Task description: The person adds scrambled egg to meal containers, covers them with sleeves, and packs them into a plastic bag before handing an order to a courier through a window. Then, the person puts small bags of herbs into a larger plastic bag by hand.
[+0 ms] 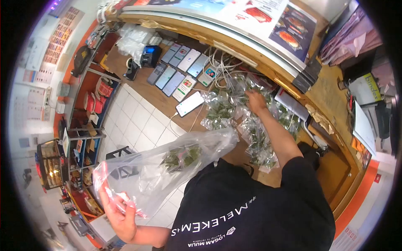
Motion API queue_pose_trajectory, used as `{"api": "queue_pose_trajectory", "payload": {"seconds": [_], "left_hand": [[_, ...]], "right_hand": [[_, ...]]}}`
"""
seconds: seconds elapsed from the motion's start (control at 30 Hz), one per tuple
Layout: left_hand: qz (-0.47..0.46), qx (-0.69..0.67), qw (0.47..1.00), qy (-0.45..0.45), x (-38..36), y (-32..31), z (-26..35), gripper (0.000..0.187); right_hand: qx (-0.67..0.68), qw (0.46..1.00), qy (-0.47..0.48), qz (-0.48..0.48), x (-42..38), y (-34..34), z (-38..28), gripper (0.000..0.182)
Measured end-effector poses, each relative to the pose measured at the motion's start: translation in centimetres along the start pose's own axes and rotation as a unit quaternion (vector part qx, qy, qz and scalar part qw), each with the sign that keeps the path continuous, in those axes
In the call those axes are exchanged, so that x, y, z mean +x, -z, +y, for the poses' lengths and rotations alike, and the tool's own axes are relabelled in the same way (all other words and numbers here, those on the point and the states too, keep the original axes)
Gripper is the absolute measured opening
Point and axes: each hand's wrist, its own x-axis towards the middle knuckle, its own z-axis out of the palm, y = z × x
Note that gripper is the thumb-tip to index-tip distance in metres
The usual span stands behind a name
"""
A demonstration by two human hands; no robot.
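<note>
My left hand (pixel 118 209) grips the mouth of a large clear plastic bag (pixel 167 167), held out over the floor; a small packet of green leaves (pixel 182 157) lies inside it. My right hand (pixel 255 100) reaches out onto the wooden counter (pixel 331 100) and rests on a heap of small clear packets of green leaves (pixel 234 111). Whether its fingers close on a packet cannot be seen.
Several phones (pixel 180 69) lie in rows on the counter, one lit phone (pixel 189 103) nearest the packets, with white cables (pixel 224 58) behind. A card terminal (pixel 150 55) stands at the far end. Shelves with goods (pixel 90 104) line the left wall above a white tiled floor (pixel 138 121).
</note>
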Motion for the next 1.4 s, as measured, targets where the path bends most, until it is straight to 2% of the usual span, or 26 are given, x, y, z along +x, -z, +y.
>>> {"api": "queue_pose_trajectory", "payload": {"seconds": [0.03, 0.13, 0.17, 0.3, 0.4, 0.43, 0.53, 0.57, 0.67, 0.8, 0.83, 0.9, 0.97, 1.03, 1.07, 1.1, 1.13, 1.2, 1.27, 1.3, 1.4], "left_hand": [[-0.030, -0.005, 1.000, 0.007, 0.2, -0.3, 0.8, 0.088], [-0.118, -0.029, 0.992, 0.022, 2.1, -1.7, 3.1, 0.089], [-0.138, -0.050, 0.988, 0.041, 2.5, -2.4, 4.0, 0.089], [-0.188, -0.132, 0.971, 0.058, 3.6, -5.1, 4.9, 0.090], [-0.266, -0.099, 0.959, 0.007, 5.1, -6.6, 3.9, 0.089], [-0.264, -0.092, 0.960, 0.026, 5.5, -7.8, 5.0, 0.089], [-0.302, -0.034, 0.952, -0.027, 6.5, -9.8, 4.3, 0.089], [-0.311, -0.031, 0.949, -0.039, 6.7, -10.4, 4.0, 0.089], [-0.334, -0.024, 0.938, -0.089, 7.1, -12.3, 3.5, 0.090], [-0.390, 0.027, 0.910, -0.136, 8.0, -13.9, 3.9, 0.085], [-0.402, 0.012, 0.907, -0.125, 8.1, -14.5, 3.9, 0.085], [-0.417, -0.011, 0.901, -0.117, 8.5, -15.4, 3.9, 0.084], [-0.431, -0.025, 0.896, -0.104, 8.9, -16.0, 4.3, 0.084], [-0.447, -0.041, 0.892, -0.059, 9.0, -16.2, 5.2, 0.083], [-0.454, -0.050, 0.889, -0.030, 9.1, -16.2, 5.6, 0.083], [-0.432, -0.050, 0.897, -0.083, 9.3, -16.3, 4.9, 0.083], [-0.409, -0.050, 0.901, -0.135, 9.5, -16.3, 3.3, 0.083], [-0.404, -0.058, 0.901, -0.149, 9.3, -15.8, 2.2, 0.083], [-0.438, -0.073, 0.893, -0.066, 8.6, -15.4, 2.2, 0.084], [-0.430, -0.059, 0.898, -0.073, 8.4, -15.3, 2.6, 0.085], [-0.403, -0.034, 0.911, -0.083, 8.3, -14.8, 4.0, 0.087]], "right_hand": [[0.013, 0.999, 0.016, 0.036, -0.6, 0.4, -0.1, 0.057], [0.147, 0.989, -0.022, 0.025, -1.3, 4.4, -0.7, 0.055], [0.179, 0.983, -0.028, 0.017, -1.9, 6.0, -0.9, 0.059], [0.260, 0.954, -0.044, 0.141, -5.1, 8.1, 1.2, 0.063], [0.443, 0.874, -0.146, 0.136, -8.0, 12.0, 0.7, 0.067], [0.524, 0.833, -0.162, 0.073, -9.0, 13.5, 0.9, 0.071], [0.519, 0.824, -0.217, 0.075, -11.8, 15.9, 0.0, 0.069], [0.564, 0.795, -0.222, 0.028, -13.0, 17.6, -1.1, 0.072], [0.518, 0.850, -0.080, 0.050, -14.4, 19.0, -2.2, 0.085], [0.556, 0.827, 0.001, 0.080, -15.6, 20.2, -0.9, 0.085], [0.595, 0.799, -0.051, 0.074, -16.3, 22.5, -3.5, 0.089], [0.684, 0.725, -0.073, 0.029, -16.2, 26.8, -8.5, 0.094], [0.759, 0.647, -0.048, -0.058, -15.5, 27.3, -10.1, 0.095], [0.791, 0.591, 0.037, -0.155, -14.4, 24.3, -11.0, 0.089], [0.782, 0.589, 0.043, -0.197, -13.9, 23.3, -12.5, 0.088], [0.771, 0.588, 0.051, -0.238, -13.4, 22.2, -14.0, 0.086], [0.749, 0.597, 0.017, -0.287, -13.2, 21.7, -15.7, 0.085], [0.710, 0.639, -0.138, -0.264, -12.0, 18.2, -19.5, 0.073], [0.758, 0.566, -0.238, -0.220, -10.7, 15.3, -22.5, 0.056], [0.776, 0.526, -0.287, -0.197, -10.2, 14.1, -23.2, 0.048], [0.837, 0.423, -0.296, -0.185, -8.5, 11.2, -23.3, 0.030]]}}
